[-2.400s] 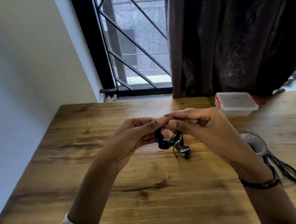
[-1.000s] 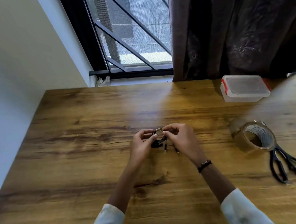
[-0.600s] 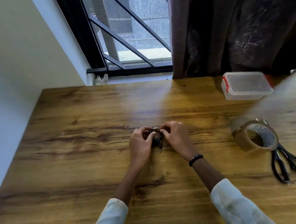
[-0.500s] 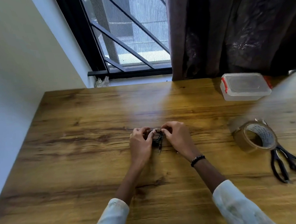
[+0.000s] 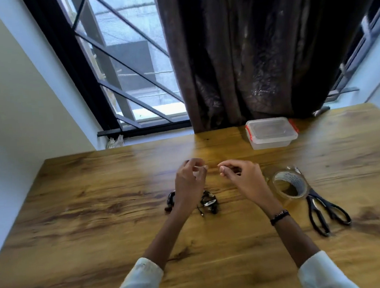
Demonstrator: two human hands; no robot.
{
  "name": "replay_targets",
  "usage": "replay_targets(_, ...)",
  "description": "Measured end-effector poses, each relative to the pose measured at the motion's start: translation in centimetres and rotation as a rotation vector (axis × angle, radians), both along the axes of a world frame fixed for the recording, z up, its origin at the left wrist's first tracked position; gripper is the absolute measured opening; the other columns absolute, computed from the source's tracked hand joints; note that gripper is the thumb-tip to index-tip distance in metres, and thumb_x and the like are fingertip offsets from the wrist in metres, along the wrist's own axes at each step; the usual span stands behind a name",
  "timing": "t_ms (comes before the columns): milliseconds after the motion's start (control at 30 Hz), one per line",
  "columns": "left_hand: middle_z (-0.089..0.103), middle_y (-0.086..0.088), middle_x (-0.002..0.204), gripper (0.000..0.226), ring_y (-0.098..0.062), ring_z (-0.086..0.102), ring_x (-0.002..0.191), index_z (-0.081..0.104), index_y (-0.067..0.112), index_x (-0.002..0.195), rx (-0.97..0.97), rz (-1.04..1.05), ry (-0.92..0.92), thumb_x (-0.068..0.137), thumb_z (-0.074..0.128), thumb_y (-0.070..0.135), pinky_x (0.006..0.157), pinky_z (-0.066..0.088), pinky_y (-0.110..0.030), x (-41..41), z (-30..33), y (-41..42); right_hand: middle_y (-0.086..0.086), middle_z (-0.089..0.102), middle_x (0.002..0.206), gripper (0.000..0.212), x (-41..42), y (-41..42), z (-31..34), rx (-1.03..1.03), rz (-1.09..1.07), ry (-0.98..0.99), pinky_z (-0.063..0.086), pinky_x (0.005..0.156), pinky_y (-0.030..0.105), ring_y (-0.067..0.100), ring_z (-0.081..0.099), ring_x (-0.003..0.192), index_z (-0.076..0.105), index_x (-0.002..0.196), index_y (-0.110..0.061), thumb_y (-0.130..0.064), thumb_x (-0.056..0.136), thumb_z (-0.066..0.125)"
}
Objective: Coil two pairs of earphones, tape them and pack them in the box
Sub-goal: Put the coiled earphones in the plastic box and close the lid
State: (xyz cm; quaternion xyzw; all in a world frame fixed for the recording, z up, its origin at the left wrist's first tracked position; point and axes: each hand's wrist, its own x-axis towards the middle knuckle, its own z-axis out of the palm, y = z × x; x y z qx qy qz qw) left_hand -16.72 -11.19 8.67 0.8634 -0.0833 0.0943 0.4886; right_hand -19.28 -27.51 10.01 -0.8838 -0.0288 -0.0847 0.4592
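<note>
Near the middle of the wooden table (image 5: 82,219), two black bundles of coiled earphones lie side by side: one bundle (image 5: 171,201) peeks out at 9 o'clock of the left wrist, the other (image 5: 208,202) sits at 3 o'clock of it, a short plug end trailing toward the person. Both hands hover above the tabletop at 12 o'clock of the bundles, apart from them. The left hand (image 5: 188,182) has its fingers curled with thumb and fingertips nearly pinched; the right hand (image 5: 243,176) is likewise loosely curled, and whether either pinches anything small I cannot tell. At 3 o'clock of the right hand stands a roll of clear tape (image 5: 288,185), with black scissors (image 5: 324,213) touching its near side. The lidded clear plastic box (image 5: 271,132) with red clips rests at 1 o'clock, by the dark curtain (image 5: 256,49).
</note>
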Motion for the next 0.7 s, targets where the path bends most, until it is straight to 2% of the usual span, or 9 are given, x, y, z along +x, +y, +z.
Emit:
replay_targets(100,0.063,0.002,0.097,0.009,-0.008,0.061,0.081,0.066,0.012,0.097,-0.026,-0.049,-0.01,0.09,0.062,0.012,0.062,0.043,-0.007,1.4,1.5,-3.2,-0.009,0.071,0.083,0.013,0.8,-3.8,1.1,-0.024,-0.031,-0.027,0.044,0.073,0.001,-0.008,0.064,0.083,0.072,0.101,-0.019,-0.016,0.093,0.063)
replay_targets(200,0.066,-0.001,0.099,0.01,-0.007,0.06,0.082,0.067,0.012,0.098,-0.054,-0.053,0.002,0.09,0.061,0.013,0.063,0.041,-0.004,2.7,2.2,-6.3,-0.009,0.071,0.081,0.011,1.8,-7.7,1.9,-0.077,-0.08,-0.095,0.048,0.075,0.005,0.001,0.067,0.078,0.074,0.097,-0.014,-0.012,0.091,0.065)
replay_targets(267,0.066,-0.004,0.103,0.015,-0.008,0.059,0.087,0.067,0.009,0.104,-0.074,-0.038,0.042,0.09,0.061,0.013,0.065,0.04,-0.003,3.6,2.5,-8.2,-0.006,0.068,0.082,0.009,2.6,-10.1,2.2,-0.138,-0.134,-0.134,0.039,0.07,-0.004,0.008,0.065,0.079,0.074,0.094,-0.006,-0.007,0.088,0.067)
replay_targets(333,0.066,-0.004,0.106,0.019,-0.01,0.059,0.093,0.067,0.007,0.108,-0.094,-0.016,0.093,0.091,0.061,0.013,0.069,0.04,-0.002,4.6,2.6,-10.2,0.002,0.072,0.09,0.012,3.6,-12.7,2.2,-0.19,-0.197,-0.128,0.033,0.067,-0.006,0.01,0.061,0.082,0.075,0.096,-0.003,-0.006,0.087,0.068)
replay_targets(367,0.067,-0.005,0.108,0.021,-0.011,0.06,0.095,0.066,0.007,0.11,-0.106,-0.007,0.119,0.091,0.061,0.014,0.073,0.041,-0.004,5.0,2.5,-11.1,0.005,0.074,0.096,0.013,4.3,-14.1,2.0,-0.21,-0.212,-0.114,0.035,0.069,-0.003,0.012,0.064,0.084,0.075,0.098,-0.005,-0.007,0.087,0.068)
replay_targets(467,0.068,-0.005,0.11,0.024,-0.014,0.062,0.099,0.065,0.008,0.113,-0.101,0.015,0.17,0.091,0.062,0.018,0.083,0.047,-0.019,6.4,1.9,-13.5,0.007,0.074,0.104,0.016,6.7,-18.0,0.7,-0.242,-0.237,-0.064,0.046,0.075,0.019,0.022,0.071,0.09,0.073,0.102,-0.01,-0.009,0.088,0.066)
replay_targets(567,0.068,-0.006,0.116,0.028,-0.015,0.063,0.104,0.063,0.009,0.117,-0.076,0.046,0.21,0.092,0.061,0.02,0.088,0.048,-0.024,7.7,1.0,-15.4,0.013,0.072,0.11,0.026,9.0,-21.0,-0.7,-0.236,-0.312,0.011,0.051,0.086,0.034,0.028,0.069,0.1,0.069,0.114,-0.008,-0.016,0.089,0.065)
replay_targets(700,0.063,-0.008,0.127,0.04,-0.018,0.059,0.116,0.055,0.008,0.13,-0.056,0.089,0.276,0.093,0.06,0.021,0.097,0.046,-0.029,9.6,0.0,-17.7,0.019,0.066,0.118,0.033,11.7,-23.5,-2.2,-0.303,-0.318,0.054,0.046,0.088,0.036,0.036,0.06,0.108,0.062,0.122,-0.006,-0.018,0.091,0.063)
